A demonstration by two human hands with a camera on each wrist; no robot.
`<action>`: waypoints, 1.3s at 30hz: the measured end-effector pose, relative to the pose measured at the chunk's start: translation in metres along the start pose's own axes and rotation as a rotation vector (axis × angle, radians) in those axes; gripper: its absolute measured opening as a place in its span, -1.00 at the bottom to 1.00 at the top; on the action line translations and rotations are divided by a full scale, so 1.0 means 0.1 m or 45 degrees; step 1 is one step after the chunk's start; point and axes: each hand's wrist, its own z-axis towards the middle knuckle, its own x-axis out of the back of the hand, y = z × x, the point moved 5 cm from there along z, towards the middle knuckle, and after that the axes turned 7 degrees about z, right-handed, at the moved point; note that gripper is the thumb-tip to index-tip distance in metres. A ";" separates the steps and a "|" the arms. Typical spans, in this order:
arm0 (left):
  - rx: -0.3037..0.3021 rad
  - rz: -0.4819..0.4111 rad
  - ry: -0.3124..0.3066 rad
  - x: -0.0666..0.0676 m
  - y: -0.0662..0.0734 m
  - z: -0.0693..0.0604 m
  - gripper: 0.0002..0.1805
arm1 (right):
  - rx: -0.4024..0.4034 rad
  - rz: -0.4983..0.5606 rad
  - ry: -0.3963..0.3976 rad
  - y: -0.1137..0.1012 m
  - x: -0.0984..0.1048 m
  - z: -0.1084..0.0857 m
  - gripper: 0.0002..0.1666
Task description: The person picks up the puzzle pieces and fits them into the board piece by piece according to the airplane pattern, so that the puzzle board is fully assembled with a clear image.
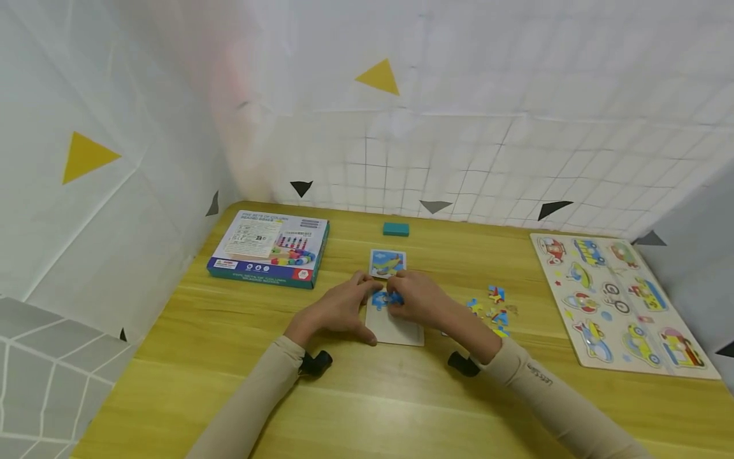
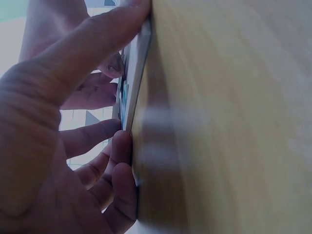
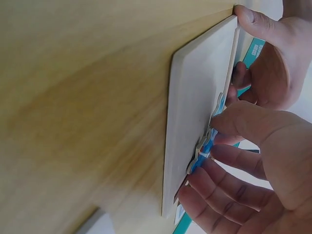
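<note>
Under the right fingers (image 3: 239, 159), half-hidden puzzle pieces (image 1: 380, 299).

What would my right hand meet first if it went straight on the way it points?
Probably your left hand, just across the blue pieces from your right hand, though the head view leaves their exact depth unclear.

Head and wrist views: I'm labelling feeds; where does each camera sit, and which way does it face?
Head: on the head, facing forward and down at the table; both forearms, left hand, right hand show.
Left wrist: on that wrist, facing the pale board edge-on; left hand large, right hand partly behind.
Right wrist: on that wrist, facing the pale board and blue pieces; right hand near, left beyond.
Both wrist views share the board and both hands.
</note>
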 end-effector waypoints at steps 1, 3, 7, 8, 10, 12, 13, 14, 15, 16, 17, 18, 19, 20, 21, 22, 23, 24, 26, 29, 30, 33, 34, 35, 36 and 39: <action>0.002 0.002 0.000 0.00 0.00 0.00 0.18 | -0.001 0.001 -0.002 0.00 0.00 0.00 -0.79; 0.005 0.003 0.000 0.00 0.00 0.00 0.18 | -0.002 0.006 -0.001 -0.01 -0.01 0.01 -0.79; 0.007 0.002 -0.002 -0.01 0.00 0.00 0.17 | -0.008 0.007 -0.002 -0.01 -0.01 0.02 -0.81; 0.008 0.002 -0.004 -0.01 0.00 0.00 0.17 | -0.009 0.008 -0.002 -0.01 -0.02 0.02 -0.81; 0.010 0.001 -0.006 -0.01 0.00 0.00 0.17 | -0.014 0.005 -0.003 -0.01 -0.02 0.02 -0.82; 0.012 -0.002 -0.006 -0.01 0.00 0.00 0.17 | -0.020 0.006 -0.002 -0.01 -0.02 0.02 -0.83; 0.013 -0.004 -0.006 -0.01 -0.01 0.00 0.17 | -0.024 0.004 -0.002 -0.01 -0.02 0.02 -0.83; 0.013 -0.006 -0.006 -0.01 -0.01 0.01 0.17 | -0.029 0.005 -0.002 -0.01 -0.02 0.02 -0.83; 0.013 -0.008 -0.004 -0.01 -0.01 0.01 0.16 | -0.033 0.006 -0.003 -0.01 -0.02 0.02 -0.83; 0.012 -0.008 -0.003 -0.01 -0.01 0.01 0.16 | -0.035 0.009 -0.003 -0.02 -0.02 0.02 -0.83; 0.012 -0.009 -0.003 -0.02 -0.01 0.01 0.16 | -0.038 0.010 -0.004 -0.02 -0.02 0.02 -0.83; 0.010 -0.009 -0.003 -0.02 -0.01 0.01 0.16 | -0.038 0.015 -0.002 -0.02 -0.02 0.02 -0.83; 0.009 -0.008 -0.002 -0.02 -0.01 0.01 0.15 | -0.039 0.020 -0.002 -0.02 -0.02 0.02 -0.83; 0.007 -0.009 -0.002 -0.02 -0.01 0.01 0.15 | -0.038 0.027 0.001 -0.03 -0.01 0.02 -0.84; 0.006 -0.009 -0.003 -0.02 -0.01 0.01 0.16 | -0.037 0.030 0.001 -0.03 -0.01 0.02 -0.84; 0.005 -0.008 -0.003 -0.02 -0.01 0.01 0.16 | -0.036 0.034 0.001 -0.03 -0.01 0.02 -0.84; 0.004 -0.008 -0.003 -0.01 -0.01 0.01 0.16 | -0.034 0.039 0.000 -0.03 -0.01 0.02 -0.84; 0.004 -0.005 -0.003 -0.01 -0.01 0.01 0.16 | -0.033 0.040 -0.001 -0.03 -0.01 0.03 -0.84; 0.006 -0.006 -0.002 -0.01 -0.01 0.01 0.17 | -0.035 0.035 -0.009 -0.03 -0.01 0.03 -0.85; 0.009 -0.009 0.000 -0.01 -0.02 0.01 0.17 | -0.038 0.033 -0.024 -0.03 -0.01 0.05 -0.87; 0.010 -0.009 0.000 -0.01 -0.02 0.01 0.17 | -0.040 0.030 -0.028 -0.03 -0.01 0.05 -0.87; 0.006 -0.007 -0.003 -0.01 -0.01 0.01 0.16 | -0.042 0.022 -0.040 -0.04 -0.01 0.05 -0.87; 0.005 -0.005 -0.004 -0.01 -0.01 0.01 0.16 | -0.042 0.020 -0.044 -0.05 -0.01 0.05 -0.87; 0.004 -0.002 -0.005 -0.01 -0.01 0.01 0.16 | -0.042 0.016 -0.045 -0.05 -0.01 0.06 -0.87; 0.001 -0.001 -0.004 -0.01 -0.01 0.01 0.15 | -0.042 0.015 -0.045 -0.05 -0.01 0.06 -0.87; -0.007 -0.005 -0.002 -0.01 0.00 0.01 0.14 | -0.047 0.011 -0.044 -0.05 0.00 0.06 -0.87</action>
